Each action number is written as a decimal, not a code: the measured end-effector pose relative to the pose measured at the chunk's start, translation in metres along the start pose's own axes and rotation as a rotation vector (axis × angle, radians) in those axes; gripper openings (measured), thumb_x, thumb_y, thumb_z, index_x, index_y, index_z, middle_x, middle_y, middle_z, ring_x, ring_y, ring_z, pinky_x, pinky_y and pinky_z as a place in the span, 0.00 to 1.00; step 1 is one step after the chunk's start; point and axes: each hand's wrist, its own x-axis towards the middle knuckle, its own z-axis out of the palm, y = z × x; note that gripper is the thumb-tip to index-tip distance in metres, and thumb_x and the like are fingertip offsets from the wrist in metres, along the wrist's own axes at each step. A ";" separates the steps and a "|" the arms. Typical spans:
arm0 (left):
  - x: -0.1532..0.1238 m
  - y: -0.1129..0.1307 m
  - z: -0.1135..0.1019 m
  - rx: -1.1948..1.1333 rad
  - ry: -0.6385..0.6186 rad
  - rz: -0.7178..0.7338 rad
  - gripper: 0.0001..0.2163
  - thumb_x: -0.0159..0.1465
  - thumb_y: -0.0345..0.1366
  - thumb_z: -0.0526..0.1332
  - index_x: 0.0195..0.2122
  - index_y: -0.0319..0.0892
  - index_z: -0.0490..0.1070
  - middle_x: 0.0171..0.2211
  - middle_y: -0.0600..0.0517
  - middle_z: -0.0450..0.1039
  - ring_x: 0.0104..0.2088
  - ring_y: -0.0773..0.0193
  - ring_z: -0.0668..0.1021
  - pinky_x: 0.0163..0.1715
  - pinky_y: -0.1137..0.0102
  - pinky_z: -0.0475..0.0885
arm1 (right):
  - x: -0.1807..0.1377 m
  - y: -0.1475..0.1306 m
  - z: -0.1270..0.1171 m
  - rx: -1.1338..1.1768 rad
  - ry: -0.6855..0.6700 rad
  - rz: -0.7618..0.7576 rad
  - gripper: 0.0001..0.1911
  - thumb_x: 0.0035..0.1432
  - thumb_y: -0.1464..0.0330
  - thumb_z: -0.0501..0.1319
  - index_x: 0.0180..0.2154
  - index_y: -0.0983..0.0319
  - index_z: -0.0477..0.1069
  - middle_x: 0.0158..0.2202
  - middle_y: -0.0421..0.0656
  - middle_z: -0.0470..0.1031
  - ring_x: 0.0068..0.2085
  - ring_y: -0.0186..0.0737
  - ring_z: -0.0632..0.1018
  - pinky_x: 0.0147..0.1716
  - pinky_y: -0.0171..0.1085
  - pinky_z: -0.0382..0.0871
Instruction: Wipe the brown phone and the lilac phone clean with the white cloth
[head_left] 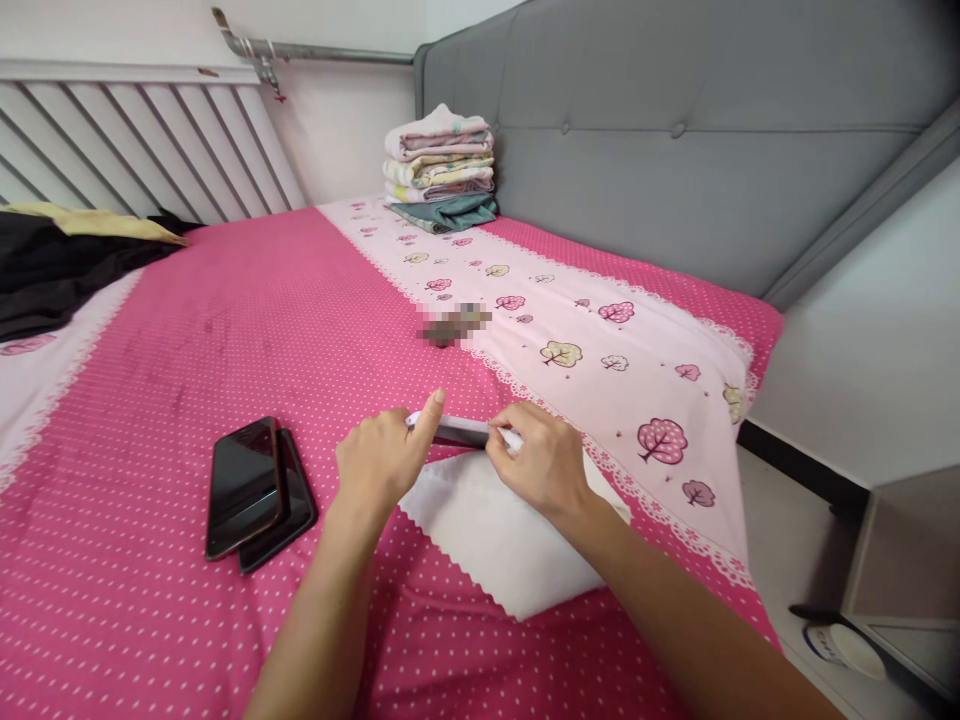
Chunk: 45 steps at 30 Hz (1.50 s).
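Head view: both hands (457,455) pinch a thin, glossy phone (459,430) (probably) over zigzag-edged cloth (495,535).

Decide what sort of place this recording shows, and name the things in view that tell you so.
Most likely a bedroom in a home. A pink dotted bedsheet covers a bed with a grey padded headboard, and a stack of folded cloths sits by it.

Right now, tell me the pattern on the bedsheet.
Pink bedsheet with small white polka dots, clearest in the head view.
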 end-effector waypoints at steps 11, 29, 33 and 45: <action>0.000 0.000 0.000 0.016 0.001 -0.007 0.36 0.60 0.63 0.34 0.27 0.41 0.72 0.31 0.38 0.76 0.39 0.38 0.76 0.35 0.57 0.67 | 0.004 0.002 -0.003 -0.165 -0.096 0.197 0.04 0.48 0.70 0.57 0.25 0.59 0.69 0.26 0.38 0.76 0.28 0.37 0.73 0.25 0.34 0.53; -0.001 0.000 0.001 0.008 -0.003 -0.012 0.35 0.60 0.63 0.34 0.26 0.42 0.71 0.31 0.38 0.76 0.39 0.39 0.76 0.35 0.57 0.67 | 0.002 0.001 -0.001 -0.024 -0.034 0.040 0.05 0.50 0.72 0.57 0.26 0.60 0.70 0.27 0.39 0.76 0.30 0.36 0.76 0.28 0.33 0.60; 0.000 0.000 0.001 0.003 0.005 -0.007 0.35 0.60 0.63 0.34 0.25 0.42 0.70 0.31 0.38 0.75 0.39 0.38 0.76 0.35 0.57 0.67 | 0.001 -0.001 -0.001 -0.009 -0.027 0.029 0.05 0.50 0.72 0.57 0.26 0.60 0.71 0.27 0.38 0.76 0.30 0.36 0.76 0.29 0.33 0.60; 0.000 0.000 0.000 0.006 0.007 -0.006 0.35 0.60 0.63 0.34 0.25 0.42 0.70 0.31 0.38 0.76 0.39 0.38 0.76 0.35 0.56 0.67 | 0.003 0.000 -0.003 -0.143 -0.070 0.170 0.04 0.48 0.70 0.57 0.25 0.59 0.70 0.26 0.38 0.76 0.28 0.38 0.74 0.25 0.34 0.55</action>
